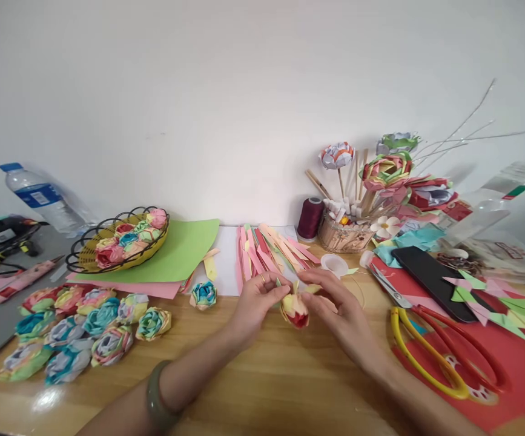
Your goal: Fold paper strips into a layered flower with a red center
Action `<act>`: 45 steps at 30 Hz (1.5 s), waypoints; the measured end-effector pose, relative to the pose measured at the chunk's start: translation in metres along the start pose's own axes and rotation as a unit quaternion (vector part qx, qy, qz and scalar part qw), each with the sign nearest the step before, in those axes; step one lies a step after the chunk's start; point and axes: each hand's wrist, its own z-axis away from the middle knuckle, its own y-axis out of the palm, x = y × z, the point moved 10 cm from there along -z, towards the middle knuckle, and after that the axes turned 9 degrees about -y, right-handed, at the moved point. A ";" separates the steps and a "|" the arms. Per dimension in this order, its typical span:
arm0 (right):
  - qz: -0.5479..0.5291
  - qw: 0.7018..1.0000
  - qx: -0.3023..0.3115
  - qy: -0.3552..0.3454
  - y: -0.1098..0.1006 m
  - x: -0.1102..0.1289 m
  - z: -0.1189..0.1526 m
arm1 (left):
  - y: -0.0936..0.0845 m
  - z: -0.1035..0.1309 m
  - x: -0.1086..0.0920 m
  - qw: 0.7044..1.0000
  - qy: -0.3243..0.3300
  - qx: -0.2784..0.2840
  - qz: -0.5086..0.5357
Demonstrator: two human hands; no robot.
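Observation:
Between my two hands, just above the wooden table, is a small yellow and red paper flower. My left hand pinches its left side with thumb and fingers. On the other side my right hand is closed on the flower's yellow paper, fingertips near its top. Loose paper strips in pink, red and yellow lie on white paper right behind my hands. A single blue and green paper flower sits to the left of my left hand.
Several finished paper flowers stand at the left, below a yellow basket of more flowers. Scissors with red and yellow handles lie at the right, near a black phone. Behind are a thread spool and a flower holder.

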 end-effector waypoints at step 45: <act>-0.031 0.998 0.044 -0.037 0.008 0.012 0.004 | 0.022 0.012 -0.008 0.985 0.012 0.140 -0.104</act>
